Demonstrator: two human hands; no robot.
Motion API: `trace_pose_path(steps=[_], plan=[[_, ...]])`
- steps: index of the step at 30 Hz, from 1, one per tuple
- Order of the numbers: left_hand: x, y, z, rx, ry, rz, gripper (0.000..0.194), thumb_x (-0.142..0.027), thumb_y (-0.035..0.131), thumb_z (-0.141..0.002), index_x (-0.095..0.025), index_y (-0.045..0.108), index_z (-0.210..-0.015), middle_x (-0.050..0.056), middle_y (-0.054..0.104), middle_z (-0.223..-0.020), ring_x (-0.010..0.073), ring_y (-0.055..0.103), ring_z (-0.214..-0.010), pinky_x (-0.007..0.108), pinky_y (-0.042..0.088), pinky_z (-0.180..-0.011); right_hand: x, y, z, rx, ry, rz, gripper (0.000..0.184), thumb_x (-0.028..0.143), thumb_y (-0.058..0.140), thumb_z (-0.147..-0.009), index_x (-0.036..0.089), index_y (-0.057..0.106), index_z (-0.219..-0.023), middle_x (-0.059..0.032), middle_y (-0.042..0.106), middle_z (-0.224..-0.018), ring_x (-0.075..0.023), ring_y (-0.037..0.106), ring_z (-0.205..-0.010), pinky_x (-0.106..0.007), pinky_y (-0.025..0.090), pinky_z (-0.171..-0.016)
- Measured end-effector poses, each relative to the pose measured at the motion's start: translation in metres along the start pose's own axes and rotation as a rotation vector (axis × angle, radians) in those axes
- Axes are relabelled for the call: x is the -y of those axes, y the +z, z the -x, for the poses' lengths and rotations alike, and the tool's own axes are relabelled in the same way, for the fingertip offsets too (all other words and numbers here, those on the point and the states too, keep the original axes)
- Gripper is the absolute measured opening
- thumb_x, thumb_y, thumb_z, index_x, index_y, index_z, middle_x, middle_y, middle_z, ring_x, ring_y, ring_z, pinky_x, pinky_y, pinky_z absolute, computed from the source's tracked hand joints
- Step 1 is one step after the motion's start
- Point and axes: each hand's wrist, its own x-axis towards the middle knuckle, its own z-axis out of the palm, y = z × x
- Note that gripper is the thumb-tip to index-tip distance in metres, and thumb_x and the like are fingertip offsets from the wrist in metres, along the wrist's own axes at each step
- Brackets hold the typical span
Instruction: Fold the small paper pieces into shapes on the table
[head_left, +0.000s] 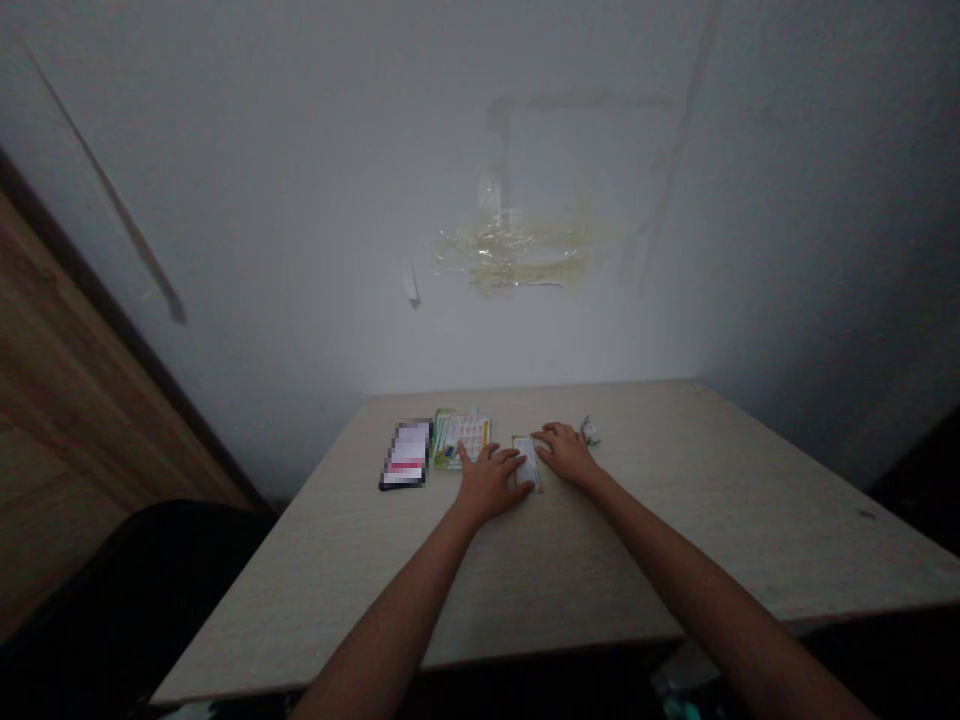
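A small printed card or folded leaflet (528,464) with a yellowish edge lies flat on the table between my hands. My left hand (489,482) rests with spread fingers, its fingertips on the card's left side. From the other side, my right hand (567,453) touches the card's right edge with fingers stretched out. Left of the card lies a green and white printed packet (462,440), close to my left fingertips. A crumpled whitish-green scrap (591,431) sits just beyond my right hand.
A phone (406,454) with a blurred-out screen lies at the left of the packet. The pale wooden table (660,560) meets a grey wall (300,200) bearing old tape (525,262). A dark object (142,590) stands at the table's left, beside wooden panelling (67,370).
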Motion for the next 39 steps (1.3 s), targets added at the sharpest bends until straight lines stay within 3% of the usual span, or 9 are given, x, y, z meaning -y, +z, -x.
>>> trace_pose_path(steps=[10, 16, 26, 29, 34, 39], plan=[[0.001, 0.004, 0.0, -0.034, -0.007, -0.013, 0.048, -0.059, 0.053, -0.085, -0.038, 0.054, -0.128, 0.001, 0.058, -0.135, 0.0325, 0.04, -0.131, 0.079, -0.012, -0.102, -0.005, 0.003, 0.003, 0.008, -0.012, -0.046, 0.04, 0.038, 0.054, -0.09, 0.03, 0.059, -0.129, -0.0077, 0.051, -0.137, -0.0277, 0.04, -0.129, -0.049, 0.028, -0.108], [0.0, 0.004, 0.0, -0.039, -0.025, -0.015, 0.045, -0.057, 0.053, -0.086, -0.033, 0.053, -0.125, 0.003, 0.062, -0.13, 0.0304, 0.039, -0.133, 0.079, -0.008, -0.103, -0.011, -0.002, 0.014, 0.038, -0.135, -0.173, 0.034, 0.033, 0.059, -0.086, 0.028, 0.067, -0.118, -0.0053, 0.054, -0.136, -0.0254, 0.043, -0.128, -0.045, 0.031, -0.109], [0.009, 0.002, -0.001, -0.01, -0.01, -0.028, 0.038, -0.054, 0.049, -0.09, -0.041, 0.058, -0.123, -0.001, 0.06, -0.132, 0.0305, 0.039, -0.131, 0.081, -0.007, -0.102, -0.004, -0.008, 0.026, -0.026, -0.244, -0.246, 0.023, 0.03, 0.062, -0.084, 0.024, 0.074, -0.103, -0.0064, 0.063, -0.125, -0.0254, 0.051, -0.12, -0.041, 0.039, -0.106], [0.011, -0.002, -0.002, -0.012, 0.014, -0.029, 0.03, -0.048, 0.05, -0.091, -0.042, 0.062, -0.118, -0.002, 0.063, -0.126, 0.0288, 0.041, -0.128, 0.079, -0.008, -0.103, -0.003, -0.009, 0.029, -0.005, -0.261, -0.23, 0.031, 0.038, 0.066, -0.082, 0.025, 0.072, -0.11, -0.0082, 0.062, -0.126, -0.0266, 0.05, -0.12, -0.043, 0.038, -0.106], [0.012, -0.006, -0.001, 0.012, 0.018, -0.032, 0.029, -0.039, 0.052, -0.091, -0.043, 0.063, -0.118, -0.001, 0.063, -0.123, 0.028, 0.041, -0.127, 0.077, -0.006, -0.106, -0.001, -0.015, 0.031, 0.101, -0.243, -0.168, 0.062, 0.057, 0.075, -0.068, 0.026, 0.066, -0.121, -0.0121, 0.053, -0.136, -0.0308, 0.043, -0.126, -0.046, 0.035, -0.108], [0.012, -0.003, -0.002, -0.005, 0.003, -0.031, 0.028, -0.039, 0.053, -0.091, -0.041, 0.064, -0.117, 0.0, 0.064, -0.122, 0.0274, 0.042, -0.126, 0.075, -0.002, -0.108, 0.002, -0.018, 0.033, 0.139, -0.244, -0.14, 0.078, 0.059, 0.079, -0.062, 0.025, 0.06, -0.129, -0.0138, 0.049, -0.139, -0.0321, 0.041, -0.128, -0.046, 0.033, -0.109]])
